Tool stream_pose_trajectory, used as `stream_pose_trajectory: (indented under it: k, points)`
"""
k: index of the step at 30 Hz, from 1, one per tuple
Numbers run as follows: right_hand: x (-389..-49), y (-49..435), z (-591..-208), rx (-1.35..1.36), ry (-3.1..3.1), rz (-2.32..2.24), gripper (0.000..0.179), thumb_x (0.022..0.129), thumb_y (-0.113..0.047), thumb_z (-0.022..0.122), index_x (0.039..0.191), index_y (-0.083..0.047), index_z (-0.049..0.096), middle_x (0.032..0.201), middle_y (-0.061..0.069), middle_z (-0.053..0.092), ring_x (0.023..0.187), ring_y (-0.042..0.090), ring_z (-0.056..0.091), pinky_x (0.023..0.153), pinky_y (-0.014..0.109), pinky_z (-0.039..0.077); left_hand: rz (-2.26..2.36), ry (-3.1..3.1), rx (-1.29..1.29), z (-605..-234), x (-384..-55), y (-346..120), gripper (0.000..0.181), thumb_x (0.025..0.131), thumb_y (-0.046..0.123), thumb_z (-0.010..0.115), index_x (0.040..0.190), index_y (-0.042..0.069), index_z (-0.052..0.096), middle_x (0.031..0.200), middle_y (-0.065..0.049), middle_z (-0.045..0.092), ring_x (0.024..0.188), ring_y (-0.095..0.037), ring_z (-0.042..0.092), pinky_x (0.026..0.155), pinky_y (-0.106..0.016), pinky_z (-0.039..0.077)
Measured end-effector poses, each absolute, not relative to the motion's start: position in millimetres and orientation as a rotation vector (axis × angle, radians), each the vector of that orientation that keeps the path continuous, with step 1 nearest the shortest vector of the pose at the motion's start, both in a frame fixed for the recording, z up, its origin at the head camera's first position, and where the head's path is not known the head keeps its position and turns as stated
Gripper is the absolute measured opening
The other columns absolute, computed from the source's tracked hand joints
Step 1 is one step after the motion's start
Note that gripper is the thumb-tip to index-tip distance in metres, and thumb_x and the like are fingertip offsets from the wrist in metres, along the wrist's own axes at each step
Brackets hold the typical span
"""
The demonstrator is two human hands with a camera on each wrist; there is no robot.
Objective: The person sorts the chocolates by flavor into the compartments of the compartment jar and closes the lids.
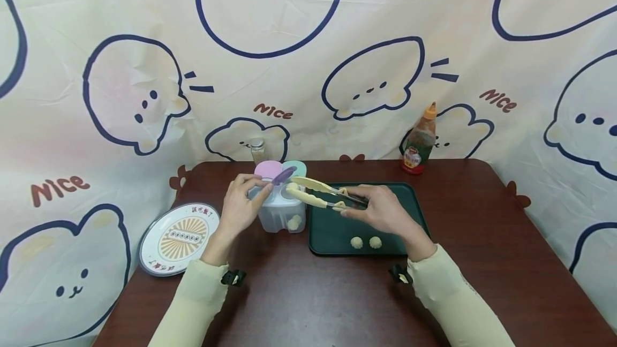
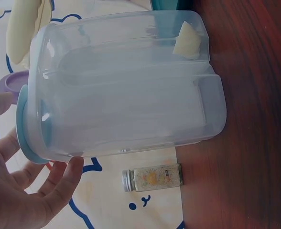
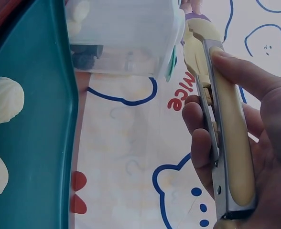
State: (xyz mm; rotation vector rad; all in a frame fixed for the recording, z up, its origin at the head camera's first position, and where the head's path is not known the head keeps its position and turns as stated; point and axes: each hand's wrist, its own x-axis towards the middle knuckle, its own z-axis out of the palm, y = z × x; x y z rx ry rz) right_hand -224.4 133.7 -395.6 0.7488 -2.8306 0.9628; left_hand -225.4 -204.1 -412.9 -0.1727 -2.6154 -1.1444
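My left hand (image 1: 241,202) pinches a raised purple lid (image 1: 284,174) on a clear plastic container (image 1: 277,216), its other fingers against the container's top edge and side. My right hand (image 1: 381,208) grips cream-tipped metal tongs (image 1: 315,185). The tong tips stand slightly apart at the container's top, close beside the purple lid, with nothing visible between them. Low in the container's right part sits a white pleated bun (image 1: 294,223). On the dark green tray (image 1: 332,234), two more small buns (image 3: 5,100) lie near the front edge.
A white patterned plate (image 1: 154,229) lies at the table's left. Behind the container stands a seasoning jar (image 1: 257,149). A red sauce bottle (image 1: 418,149) with an orange cap is behind the tray. Pink and green lids (image 1: 268,168) top the container's back. A printed cloth hangs behind the table.
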Motion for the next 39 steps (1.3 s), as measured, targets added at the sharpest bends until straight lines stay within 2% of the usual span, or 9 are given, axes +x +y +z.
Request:
stream_pose_trajectory:
  k: [15,26,31,39]
  points:
    - [-223,135,-394,0.77,-2.843,0.937,0.05,0.084,-0.039,0.08,0.129,-0.02,0.068,0.076,-0.005,0.061,0.065,0.01,0.05,0.056,0.025,0.039,-1.157,-2.6,-0.18,-413,-225,-204,0.046,0.094,0.052,0.062,0.109,0.011,0.074,0.131,-0.008,0.057,0.122,-0.029,0.047,0.1,-0.054,0.041]
    - [-221,159,-396,0.79,-2.826,0.866,0.05,0.083,-0.04,0.08,0.128,-0.02,0.069,0.074,-0.006,0.058,0.064,0.009,0.05,0.056,0.024,0.039,-1.154,-2.612,-0.17,-415,-227,-204,0.048,0.094,0.054,0.061,0.11,0.011,0.073,0.132,-0.008,0.056,0.124,-0.029,0.046,0.102,-0.056,0.04]
    - [-219,171,-400,0.794,-2.832,0.84,0.053,0.082,-0.041,0.081,0.129,-0.02,0.068,0.081,-0.003,0.063,0.066,0.009,0.048,0.057,0.024,0.039,-1.156,-2.612,-0.173,-415,-226,-204,0.048,0.094,0.054,0.061,0.111,0.011,0.073,0.132,-0.008,0.056,0.124,-0.029,0.046,0.103,-0.056,0.04]
    - [-217,189,-407,0.764,-2.897,0.813,0.056,0.082,-0.043,0.081,0.129,-0.016,0.068,0.097,0.0,0.07,0.079,0.014,0.053,0.064,0.027,0.041,-1.145,-2.607,-0.176,-414,-227,-204,0.047,0.094,0.054,0.061,0.11,0.011,0.073,0.131,-0.008,0.057,0.123,-0.029,0.047,0.102,-0.055,0.041]
